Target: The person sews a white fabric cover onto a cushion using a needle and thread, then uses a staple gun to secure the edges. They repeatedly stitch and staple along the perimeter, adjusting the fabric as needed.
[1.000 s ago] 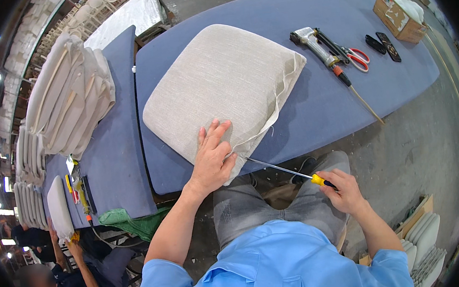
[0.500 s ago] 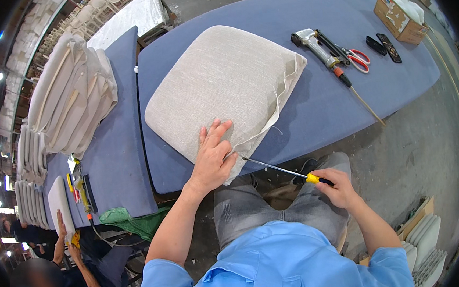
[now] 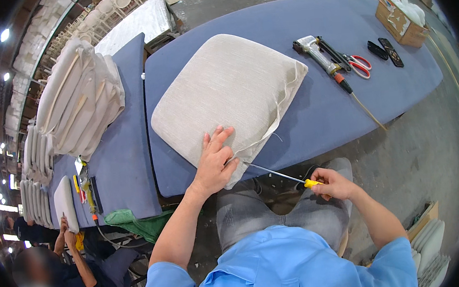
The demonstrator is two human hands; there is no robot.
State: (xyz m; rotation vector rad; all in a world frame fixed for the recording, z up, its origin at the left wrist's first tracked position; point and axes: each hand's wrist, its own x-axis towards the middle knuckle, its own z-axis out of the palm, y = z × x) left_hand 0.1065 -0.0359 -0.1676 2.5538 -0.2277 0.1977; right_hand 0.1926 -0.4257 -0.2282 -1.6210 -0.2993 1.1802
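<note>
A beige fabric seat cushion lies on the blue padded table, its near corner reaching past the front edge. My left hand presses on that corner with fingers spread over the top and the thumb against the fabric fold, keeping hold of it. Along the cushion's right side runs a loose white strip of trim. My right hand is closed around the yellow handle of a screwdriver. Its long metal shaft points left to the cushion's corner, where the tip is hidden at the fabric.
On the blue table lie a staple gun with its hose, red-handled scissors, a dark remote and a cardboard box. Cushion covers are stacked left. A co-worker handles another cushion at lower left.
The view has shifted slightly, so the table and cushion sit a little lower and further right. My right hand has turned a little on the screwdriver handle; the left hand stays on the corner.
</note>
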